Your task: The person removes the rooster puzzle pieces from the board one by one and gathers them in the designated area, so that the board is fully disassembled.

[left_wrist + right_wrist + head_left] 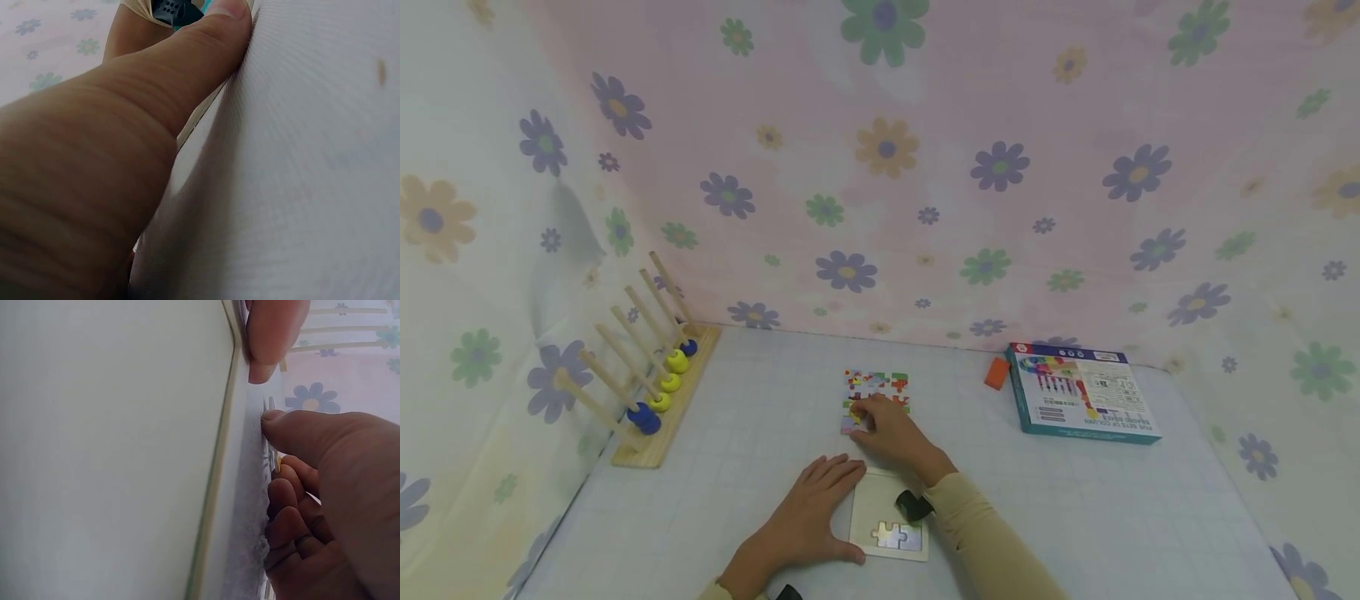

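Observation:
A pale square puzzle tray (867, 504) lies in front of me, with silvery puzzle pieces (892, 536) in its lower right corner. My left hand (811, 510) rests beside it, fingers spread, fingertips at its upper left corner and thumb at the lower left. Beyond the tray is a block of colourful puzzle pieces (876, 382). Over its near left part, my right hand (891, 435) pinches a puzzle piece (855, 415), mostly hidden by the fingers. In the right wrist view, the thumb (294, 428) touches the pieces' edge, and the other fingers curl in below it.
At the left stands a wooden rack (688, 387) with upright pegs and blue and yellow beads. A flat toy box (1086, 396) lies at the back right, next to an orange block (997, 373). Flower-patterned cloth (880, 208) hangs round the table.

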A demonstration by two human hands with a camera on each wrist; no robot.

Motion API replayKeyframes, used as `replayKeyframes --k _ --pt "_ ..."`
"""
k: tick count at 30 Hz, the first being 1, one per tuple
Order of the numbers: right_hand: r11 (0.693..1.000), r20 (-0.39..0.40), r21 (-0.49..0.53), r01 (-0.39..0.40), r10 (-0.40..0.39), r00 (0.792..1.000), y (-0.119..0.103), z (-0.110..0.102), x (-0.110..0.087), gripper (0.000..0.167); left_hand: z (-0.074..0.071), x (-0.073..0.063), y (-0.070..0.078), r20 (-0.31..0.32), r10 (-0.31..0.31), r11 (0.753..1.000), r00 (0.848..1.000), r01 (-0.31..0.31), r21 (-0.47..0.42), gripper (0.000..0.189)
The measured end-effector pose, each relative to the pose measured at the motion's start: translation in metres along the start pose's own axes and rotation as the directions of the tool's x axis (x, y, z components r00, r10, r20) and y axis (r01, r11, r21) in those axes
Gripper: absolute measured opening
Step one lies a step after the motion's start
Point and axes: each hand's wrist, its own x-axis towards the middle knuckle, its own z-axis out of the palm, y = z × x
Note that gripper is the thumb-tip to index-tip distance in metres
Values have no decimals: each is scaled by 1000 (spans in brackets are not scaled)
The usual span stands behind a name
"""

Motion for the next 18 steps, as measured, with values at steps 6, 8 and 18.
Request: replayKeyframes --k 6,8,18 --pt "1000 -2 -10 23 -23 1000 0 0 -1 37 -2 -1 1 -45 26 1000 999 -26 0 117" --pt "999 -6 -13 37 -37 999 1 0 -1 37 -3 -1 2 -52 31 1000 998 -31 3 117" --pt "1000 -5 -5 29 -29 1000 1 0 -2 37 -3 0 1 -46 25 1000 999 -25 6 116"
